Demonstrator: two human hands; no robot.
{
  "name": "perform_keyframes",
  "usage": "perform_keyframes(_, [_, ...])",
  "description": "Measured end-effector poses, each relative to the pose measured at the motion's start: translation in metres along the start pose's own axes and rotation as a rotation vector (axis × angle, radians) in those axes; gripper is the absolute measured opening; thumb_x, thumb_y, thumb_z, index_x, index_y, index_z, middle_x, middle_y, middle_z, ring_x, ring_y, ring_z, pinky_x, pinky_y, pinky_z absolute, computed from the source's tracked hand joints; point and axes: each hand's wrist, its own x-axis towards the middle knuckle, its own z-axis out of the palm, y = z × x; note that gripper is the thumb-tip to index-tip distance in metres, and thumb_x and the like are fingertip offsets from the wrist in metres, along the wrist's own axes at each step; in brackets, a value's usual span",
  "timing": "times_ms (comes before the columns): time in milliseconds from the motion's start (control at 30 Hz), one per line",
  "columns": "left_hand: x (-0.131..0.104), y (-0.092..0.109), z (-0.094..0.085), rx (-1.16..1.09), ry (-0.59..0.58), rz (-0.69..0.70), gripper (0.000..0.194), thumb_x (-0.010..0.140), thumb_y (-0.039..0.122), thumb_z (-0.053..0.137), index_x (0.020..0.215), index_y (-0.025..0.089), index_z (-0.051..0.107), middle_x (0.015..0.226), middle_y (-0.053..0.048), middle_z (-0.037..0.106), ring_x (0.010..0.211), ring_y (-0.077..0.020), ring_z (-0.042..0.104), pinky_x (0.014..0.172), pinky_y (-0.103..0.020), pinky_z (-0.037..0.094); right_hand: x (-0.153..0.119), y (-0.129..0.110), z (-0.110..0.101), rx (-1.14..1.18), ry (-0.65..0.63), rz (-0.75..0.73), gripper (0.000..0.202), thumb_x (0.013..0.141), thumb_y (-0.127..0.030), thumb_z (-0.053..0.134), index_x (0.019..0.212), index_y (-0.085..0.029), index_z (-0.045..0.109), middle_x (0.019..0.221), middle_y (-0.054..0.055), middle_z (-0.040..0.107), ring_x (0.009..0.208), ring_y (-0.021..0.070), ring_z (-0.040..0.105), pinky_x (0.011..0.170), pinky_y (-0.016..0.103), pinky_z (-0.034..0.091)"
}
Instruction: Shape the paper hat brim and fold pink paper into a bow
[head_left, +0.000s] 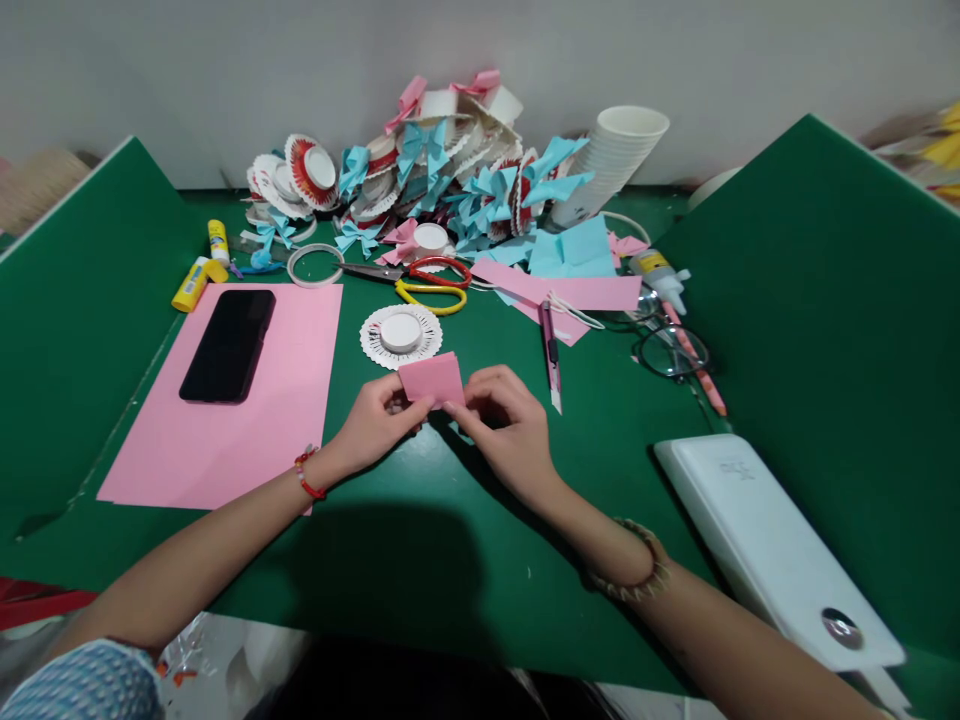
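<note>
A small folded piece of pink paper [433, 380] is held up between my two hands over the green table. My left hand [382, 420] pinches its lower left part with the thumb in front. At its lower right edge my right hand [510, 420] grips with thumb and curled fingers. Just beyond the paper lies a white paper disc with a scalloped, slit rim and a round raised middle [401, 332]. Behind that rest scissors [435, 283] with one red and one yellow handle. A utility knife [551, 355], blade out, lies to the right.
Pink sheets [225, 450] with a black phone [229, 345] lie left, near glue sticks [217, 243]. Paper-cup pieces with blue bows [424, 150] pile up behind, beside stacked cups [619, 150]. Glasses [675, 350] and a white power bank [772, 545] lie right. Green panels [825, 300] flank the table.
</note>
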Motion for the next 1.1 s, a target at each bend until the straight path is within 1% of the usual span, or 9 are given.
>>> perform_keyframes(133, [0.0010,-0.0005,-0.0018,-0.064,-0.061,-0.026,0.022,0.073,0.028,0.061,0.085,0.011,0.059,0.059,0.002,0.054,0.051,-0.0069,0.048,0.049,-0.020,0.039,-0.0002,0.0009,0.0004,0.050,0.036,0.052,0.012,0.075,-0.024,0.063,0.067,-0.019,0.055,0.086,0.004,0.054,0.074,0.0129,0.053,0.059,0.025,0.045])
perform_keyframes(267, [0.0019,-0.0028,-0.0031,-0.092,-0.094,-0.062,0.021,0.074,0.028,0.061,0.085,0.011,0.060,0.064,0.000,0.059,0.055,-0.0077,0.053,0.055,-0.022,0.045,0.0009,0.0003,0.0013,0.189,0.072,0.152,0.017,0.074,-0.027,0.063,0.065,-0.020,0.051,0.066,-0.001,0.055,0.062,0.0118,0.052,0.060,0.027,0.045])
perform_keyframes(367, [0.0016,-0.0029,-0.0038,-0.113,-0.083,-0.074,0.019,0.072,0.029,0.064,0.075,0.012,0.058,0.063,0.000,0.059,0.053,-0.0076,0.055,0.055,-0.022,0.046,0.0023,0.0001,0.0008,0.229,0.125,0.212,0.021,0.068,-0.029,0.067,0.060,-0.020,0.049,0.061,-0.002,0.053,0.058,0.0110,0.050,0.056,0.026,0.042])
perform_keyframes(533, [0.0002,0.0010,-0.0052,-0.150,-0.073,-0.062,0.026,0.074,0.034,0.062,0.062,0.013,0.053,0.056,0.001,0.057,0.048,-0.0073,0.053,0.052,-0.022,0.044,0.0033,0.0002,-0.0006,0.267,0.093,0.269,0.025,0.066,-0.031,0.069,0.059,-0.020,0.048,0.060,-0.003,0.052,0.053,0.0096,0.048,0.051,0.024,0.037])
perform_keyframes(733, [-0.0007,-0.0004,-0.0056,-0.055,-0.072,0.013,0.030,0.084,0.040,0.049,0.066,0.016,0.044,0.057,0.004,0.053,0.049,-0.0068,0.051,0.053,-0.022,0.042,0.0047,-0.0010,-0.0010,0.314,0.033,0.308,0.025,0.065,-0.032,0.070,0.064,-0.020,0.048,0.057,-0.004,0.052,0.050,0.0094,0.050,0.050,0.024,0.040])
perform_keyframes(833, [-0.0017,-0.0017,-0.0051,0.028,-0.062,0.059,0.028,0.087,0.037,0.044,0.068,0.018,0.039,0.055,0.006,0.049,0.050,-0.0067,0.049,0.055,-0.022,0.041,0.0044,-0.0011,-0.0008,0.291,0.010,0.294,0.021,0.067,-0.032,0.068,0.069,-0.020,0.051,0.060,-0.003,0.053,0.053,0.0094,0.050,0.051,0.024,0.041])
perform_keyframes(933, [-0.0032,-0.0011,-0.0044,0.122,-0.072,0.094,0.026,0.089,0.034,0.042,0.068,0.019,0.037,0.053,0.007,0.047,0.049,-0.0065,0.045,0.056,-0.022,0.038,0.0035,-0.0009,-0.0010,0.238,0.007,0.196,0.016,0.070,-0.030,0.066,0.072,-0.020,0.054,0.071,-0.001,0.054,0.059,0.0100,0.049,0.054,0.025,0.043])
perform_keyframes(1033, [-0.0043,-0.0002,-0.0040,0.202,-0.075,0.134,0.027,0.090,0.032,0.041,0.067,0.019,0.036,0.053,0.006,0.046,0.049,-0.0063,0.043,0.056,-0.022,0.035,0.0027,-0.0003,-0.0015,0.131,0.051,0.088,0.011,0.072,-0.026,0.065,0.072,-0.020,0.055,0.087,0.003,0.052,0.068,0.0110,0.050,0.058,0.025,0.045])
perform_keyframes(1100, [-0.0045,-0.0003,-0.0039,0.242,-0.080,0.149,0.028,0.090,0.032,0.039,0.066,0.019,0.035,0.053,0.006,0.046,0.050,-0.0065,0.043,0.055,-0.022,0.034,0.0024,0.0008,-0.0016,0.093,0.096,0.076,0.012,0.072,-0.024,0.065,0.078,-0.020,0.056,0.093,0.003,0.050,0.070,0.0105,0.051,0.060,0.026,0.046])
